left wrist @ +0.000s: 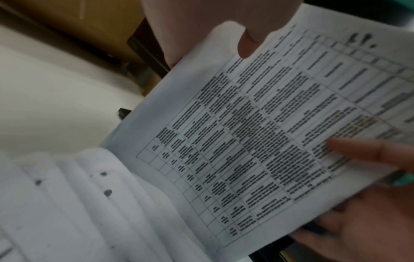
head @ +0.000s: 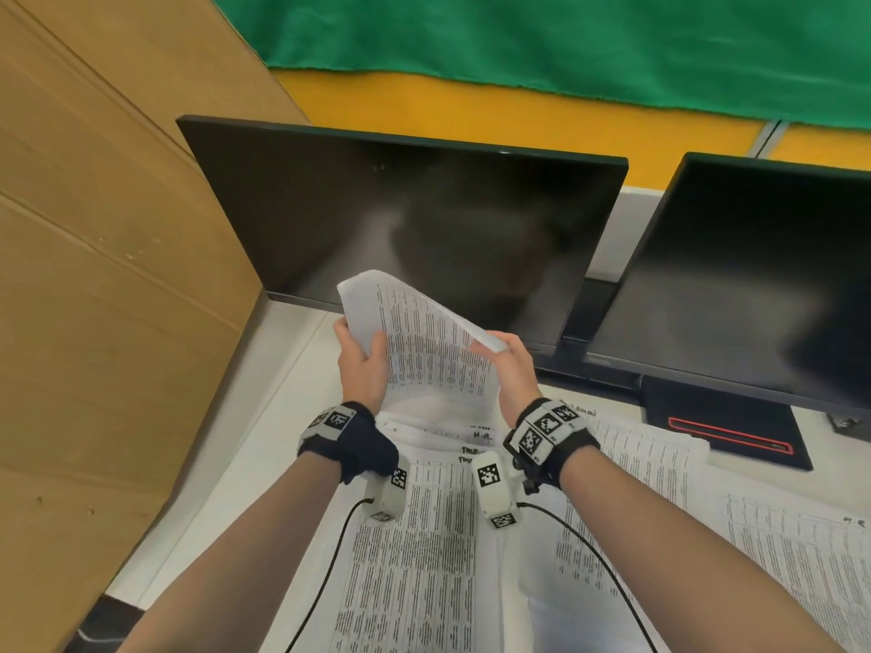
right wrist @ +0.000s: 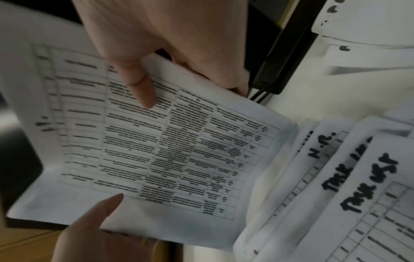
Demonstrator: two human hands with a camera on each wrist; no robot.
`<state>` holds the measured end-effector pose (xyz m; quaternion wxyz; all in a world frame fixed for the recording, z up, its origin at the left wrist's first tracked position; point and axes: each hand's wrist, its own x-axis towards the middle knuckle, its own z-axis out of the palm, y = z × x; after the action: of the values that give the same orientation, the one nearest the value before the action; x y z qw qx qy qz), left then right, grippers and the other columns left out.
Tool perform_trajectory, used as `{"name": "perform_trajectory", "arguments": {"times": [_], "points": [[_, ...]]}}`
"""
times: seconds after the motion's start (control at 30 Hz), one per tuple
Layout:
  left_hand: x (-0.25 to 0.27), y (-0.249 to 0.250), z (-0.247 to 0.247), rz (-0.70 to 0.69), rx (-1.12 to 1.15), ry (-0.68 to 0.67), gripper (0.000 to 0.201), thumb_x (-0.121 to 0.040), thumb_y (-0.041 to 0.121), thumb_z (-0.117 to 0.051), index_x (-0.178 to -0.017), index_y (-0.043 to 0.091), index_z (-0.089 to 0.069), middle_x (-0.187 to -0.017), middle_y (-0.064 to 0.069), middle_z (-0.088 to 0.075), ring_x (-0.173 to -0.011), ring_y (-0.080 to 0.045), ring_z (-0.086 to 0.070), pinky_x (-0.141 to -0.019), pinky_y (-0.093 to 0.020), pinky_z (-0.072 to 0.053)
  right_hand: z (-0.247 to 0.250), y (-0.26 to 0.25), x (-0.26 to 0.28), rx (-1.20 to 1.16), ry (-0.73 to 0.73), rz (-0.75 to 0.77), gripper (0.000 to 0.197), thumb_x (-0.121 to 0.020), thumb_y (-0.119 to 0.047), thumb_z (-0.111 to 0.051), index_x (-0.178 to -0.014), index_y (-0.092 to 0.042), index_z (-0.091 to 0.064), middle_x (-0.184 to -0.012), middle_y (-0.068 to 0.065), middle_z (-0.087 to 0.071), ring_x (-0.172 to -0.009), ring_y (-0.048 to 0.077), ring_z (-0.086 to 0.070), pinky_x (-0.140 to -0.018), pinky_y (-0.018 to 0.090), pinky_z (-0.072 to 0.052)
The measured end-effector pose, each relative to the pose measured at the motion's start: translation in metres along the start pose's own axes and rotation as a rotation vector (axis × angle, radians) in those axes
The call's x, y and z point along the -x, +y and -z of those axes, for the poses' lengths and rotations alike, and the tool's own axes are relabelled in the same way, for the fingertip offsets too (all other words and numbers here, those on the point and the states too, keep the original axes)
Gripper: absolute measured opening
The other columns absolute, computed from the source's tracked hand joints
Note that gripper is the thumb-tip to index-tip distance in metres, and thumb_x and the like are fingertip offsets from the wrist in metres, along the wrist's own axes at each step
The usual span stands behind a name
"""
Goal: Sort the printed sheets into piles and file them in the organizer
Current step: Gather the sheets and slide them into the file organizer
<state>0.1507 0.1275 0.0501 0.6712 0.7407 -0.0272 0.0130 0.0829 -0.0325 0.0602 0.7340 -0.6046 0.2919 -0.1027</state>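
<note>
Dark monitors (head: 414, 228), green curtain (head: 565, 40), wooden panel (head: 94, 275).

**Limits of Visibility**

We cannot read the table text on the held stack of sheets (head: 424, 341); it is blurred in every view. The right monitor (head: 754, 285) is cut off by the frame edge. The left hand (head: 363, 365) hides its fingers behind the stack.

The head camera looks down and forward over both arms at the surface (head: 283, 351). Each wrist camera sits very close, facing along its hand; all three share the held sheets (head: 424, 341).
</note>
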Motion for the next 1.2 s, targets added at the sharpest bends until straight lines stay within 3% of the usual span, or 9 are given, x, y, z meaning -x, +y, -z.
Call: {"name": "perform_trajectory", "arguments": {"times": [0.13, 0.23, 0.43, 0.53, 0.67, 0.83, 1.07, 1.13, 1.2], "points": [[-0.009, -0.014, -0.005, 0.121, 0.028, 0.011, 0.034, -0.095, 0.018, -0.05, -0.123, 0.019, -0.033, -0.118, 0.0, -0.05, -0.102, -0.021, -0.053, -0.089, -0.036, -0.048, -0.003, 0.003, -0.007, -0.038, -0.003, -0.097, 0.03, -0.086, -0.015, -0.056, -0.116, -0.018, -0.053, -0.117, 0.003, -0.056, -0.106, 0.02, -0.052, -0.08, 0.034, -0.039], [-0.012, -0.026, -0.006, 0.156, -0.01, 0.058, 0.035, -0.094, 0.019, -0.05, -0.127, 0.014, -0.043, -0.12, -0.007, -0.056, -0.111, -0.03, -0.055, -0.098, -0.046, -0.047, -0.005, 0.001, -0.004, -0.123, -0.028, -0.082, 0.031, -0.091, -0.009, -0.049, -0.119, -0.019, -0.055, -0.106, -0.001, -0.061, -0.097, 0.016, -0.057, -0.072, 0.03, -0.044], [-0.028, 0.031, 0.035, -0.111, -0.095, 0.161, 0.031, -0.098, 0.016, -0.044, -0.129, 0.012, -0.044, -0.112, 0.004, -0.051, -0.1, -0.013, -0.051, -0.08, -0.021, -0.044, -0.006, 0.002, 0.003, 0.056, -0.001, 0.125, 0.041, -0.088, -0.012, -0.059, -0.127, -0.017, -0.048, -0.115, 0.002, -0.055, -0.106, 0.015, -0.054, -0.077, 0.017, -0.04], [-0.051, 0.05, 0.095, -0.158, -0.232, 0.191, 0.034, -0.096, 0.013, -0.042, -0.13, 0.013, -0.046, -0.115, -0.001, -0.056, -0.1, -0.016, -0.053, -0.087, -0.027, -0.042, 0.01, 0.03, 0.004, 0.373, -0.027, 0.177, 0.03, -0.088, -0.008, -0.058, -0.118, -0.015, -0.057, -0.12, 0.006, -0.055, -0.114, 0.02, -0.053, -0.096, 0.03, -0.043], [-0.077, 0.007, 0.169, 0.185, -0.615, -0.037, 0.039, -0.088, 0.018, -0.048, -0.126, 0.012, -0.051, -0.123, -0.015, -0.059, -0.111, -0.034, -0.055, -0.1, -0.049, -0.042, 0.034, 0.074, 0.013, 0.937, -0.033, 0.117, 0.021, -0.09, -0.016, -0.052, -0.107, -0.026, -0.061, -0.123, 0.002, -0.05, -0.12, 0.022, -0.046, -0.105, 0.043, -0.033], [-0.058, -0.064, 0.195, 0.488, -1.082, -0.298, 0.035, -0.095, 0.007, -0.041, -0.127, -0.006, -0.048, -0.129, -0.025, -0.052, -0.117, -0.038, -0.05, -0.099, -0.04, -0.039, 0.049, 0.097, 0.026, 1.159, -0.09, 0.07, 0.031, -0.088, -0.015, -0.049, -0.115, -0.028, -0.057, -0.125, 0.003, -0.047, -0.118, 0.022, -0.043, -0.099, 0.041, -0.033], [-0.031, -0.09, 0.194, 0.665, -1.222, -0.171, 0.037, -0.092, 0.01, -0.046, -0.125, -0.006, -0.045, -0.125, -0.027, -0.053, -0.11, -0.039, -0.055, -0.091, -0.042, -0.046, 0.061, 0.103, 0.026, 1.089, -0.011, 0.091, 0.027, -0.094, -0.011, -0.038, -0.112, -0.02, -0.055, -0.117, 0.004, -0.05, -0.103, 0.024, -0.055, -0.095, 0.039, -0.041], [-0.022, -0.086, 0.178, 0.554, -1.273, -0.039, 0.052, -0.086, 0.008, -0.052, -0.133, 0.0, -0.031, -0.128, -0.025, -0.046, -0.113, -0.041, -0.05, -0.094, -0.049, -0.045, 0.064, 0.103, 0.023, 1.046, -0.011, 0.088, 0.026, -0.094, -0.01, -0.036, -0.11, -0.017, -0.055, -0.113, 0.006, -0.056, -0.098, 0.025, -0.058, -0.092, 0.042, -0.046], [-0.012, -0.073, 0.146, 0.181, -1.342, -0.018, 0.057, -0.082, 0.011, -0.059, -0.133, 0.007, -0.033, -0.125, -0.02, -0.047, -0.112, -0.036, -0.049, -0.093, -0.049, -0.045, 0.065, 0.102, 0.021, 1.009, -0.005, 0.087, 0.025, -0.094, -0.012, -0.037, -0.11, -0.017, -0.056, -0.109, 0.006, -0.061, -0.096, 0.025, -0.06, -0.09, 0.041, -0.048]]}}
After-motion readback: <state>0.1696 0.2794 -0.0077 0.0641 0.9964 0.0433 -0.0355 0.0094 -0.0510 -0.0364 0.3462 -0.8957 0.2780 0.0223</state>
